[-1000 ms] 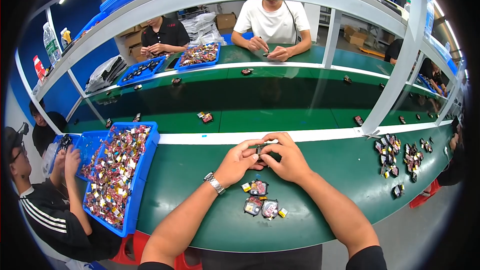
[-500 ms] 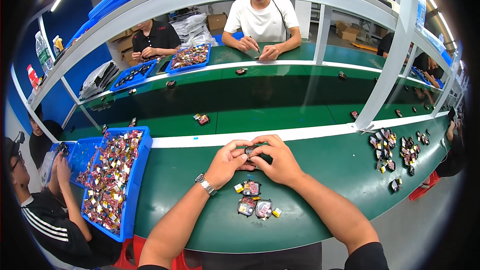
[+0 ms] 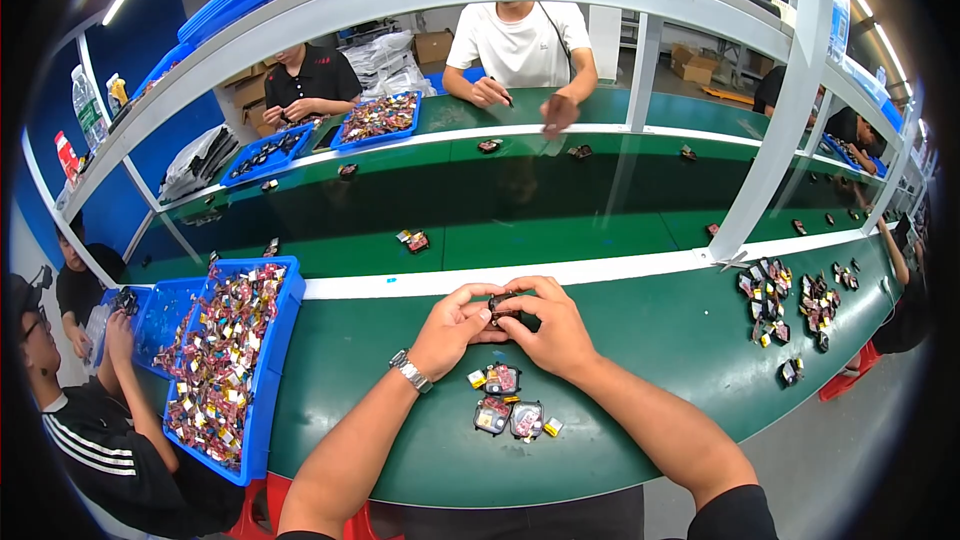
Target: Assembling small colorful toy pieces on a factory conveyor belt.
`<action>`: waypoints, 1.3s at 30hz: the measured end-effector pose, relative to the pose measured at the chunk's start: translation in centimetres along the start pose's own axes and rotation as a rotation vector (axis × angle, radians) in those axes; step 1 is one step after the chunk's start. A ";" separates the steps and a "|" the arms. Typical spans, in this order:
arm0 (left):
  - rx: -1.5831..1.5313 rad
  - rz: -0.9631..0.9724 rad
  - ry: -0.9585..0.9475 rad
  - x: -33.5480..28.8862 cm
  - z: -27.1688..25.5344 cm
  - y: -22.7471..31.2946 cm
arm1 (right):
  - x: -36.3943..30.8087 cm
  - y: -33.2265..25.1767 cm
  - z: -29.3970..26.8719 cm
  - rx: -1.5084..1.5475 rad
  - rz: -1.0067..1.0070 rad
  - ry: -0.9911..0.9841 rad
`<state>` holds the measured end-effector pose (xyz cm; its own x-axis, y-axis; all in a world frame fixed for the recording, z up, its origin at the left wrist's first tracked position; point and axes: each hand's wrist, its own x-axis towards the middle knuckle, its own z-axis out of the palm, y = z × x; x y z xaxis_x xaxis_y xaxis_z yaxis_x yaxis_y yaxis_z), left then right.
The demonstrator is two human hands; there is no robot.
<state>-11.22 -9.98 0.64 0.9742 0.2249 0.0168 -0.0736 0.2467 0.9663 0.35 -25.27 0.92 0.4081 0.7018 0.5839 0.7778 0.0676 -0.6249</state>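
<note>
My left hand (image 3: 455, 332), with a metal-banded watch on its wrist, and my right hand (image 3: 552, 330) meet over the green table. Between their fingertips they grip a small black plastic casing (image 3: 497, 304), mostly covered by the fingers. Just below the hands lie three small electronic units in dark housings: one unit (image 3: 503, 378) farther off, a second unit (image 3: 491, 415) to the near left and a third unit (image 3: 528, 420) to the near right. Small yellow-and-white tabbed pieces stick out beside them.
A blue tray (image 3: 290, 310) heaped with small wired parts stands at left, near a seated co-worker (image 3: 110, 440). Clustered black units (image 3: 765, 300) lie at right. Beyond a white rail (image 3: 400, 286), a green belt (image 3: 540, 230) carries scattered units. A metal post (image 3: 775, 130) rises at right.
My hands stay nearly in place, the casing turned slightly between the fingers. Units on the belt have shifted a little right. The co-worker opposite has reached toward the belt, where another unit now lies.
</note>
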 end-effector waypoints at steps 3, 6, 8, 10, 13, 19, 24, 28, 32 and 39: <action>-0.012 -0.002 0.026 -0.1 -0.1 -0.1 | 0.0 -0.1 0.3 0.011 0.026 0.021; -0.016 0.021 0.042 -0.1 0.2 0.2 | 0.1 0.2 0.0 0.109 0.066 0.002; -0.017 0.022 0.045 -0.1 0.4 0.2 | 0.1 0.8 -0.1 0.238 0.127 -0.047; -0.017 0.023 0.049 -0.1 0.4 0.2 | 0.1 0.9 -0.1 0.284 0.173 -0.061; -0.016 0.045 0.037 -0.2 0.4 0.2 | 0.2 0.9 -0.2 0.357 0.240 -0.072; 0.004 0.033 0.011 -0.1 0.2 -0.1 | 0.2 0.9 -0.4 0.390 0.259 -0.092; 0.025 0.020 0.017 -0.1 0.1 -0.2 | 0.2 0.9 -0.5 0.466 0.300 -0.123; 0.034 0.014 0.028 -0.1 0.3 -0.1 | 0.1 0.9 -0.2 0.414 0.257 -0.073; 0.040 0.025 0.031 -0.1 0.7 0.3 | 0.1 -0.1 -0.1 0.025 0.064 0.045; -0.003 0.026 0.014 0.0 0.3 -0.1 | 0.0 0.0 0.2 -0.007 -0.002 0.066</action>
<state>-11.12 -10.30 0.63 0.9689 0.2444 0.0384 -0.0997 0.2437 0.9647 0.23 -25.09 0.81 0.4368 0.6531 0.6186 0.7820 0.0643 -0.6200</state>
